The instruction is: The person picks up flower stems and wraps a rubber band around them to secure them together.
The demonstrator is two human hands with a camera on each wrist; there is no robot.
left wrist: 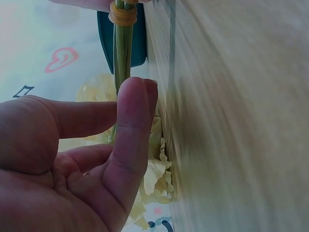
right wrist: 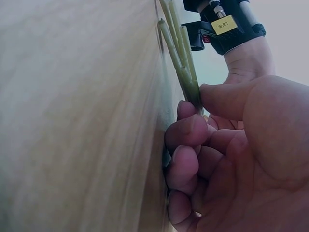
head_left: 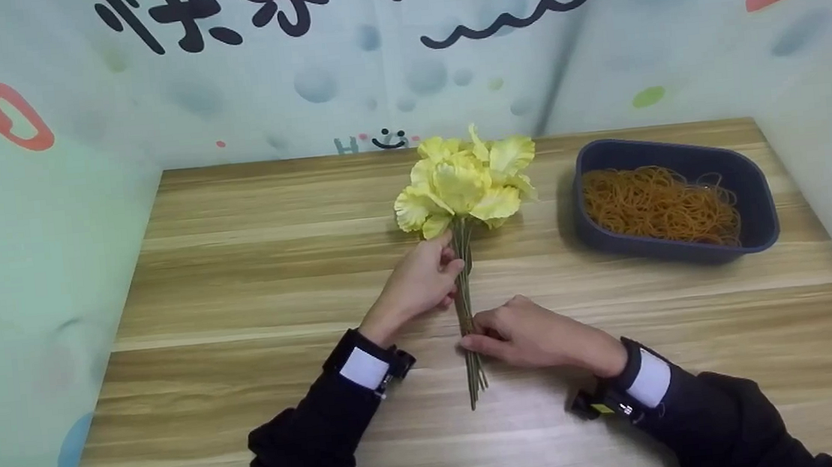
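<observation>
A bunch of yellow artificial flowers lies upright in the head view, blossoms toward the back of the table, green stems toward the front. Just below the blossoms, my left hand pinches the stems between thumb and fingers. Lower down, my right hand grips them from the right, thumb across the front. An orange rubber band is wound round the stems in the left wrist view, beside the right hand. Bare stem ends stick out past the right thumb in the right wrist view.
A dark blue plastic box holding many loose orange rubber bands stands at the back right of the wooden table. Behind the table hangs a printed cloth backdrop; pale cloth also borders both sides.
</observation>
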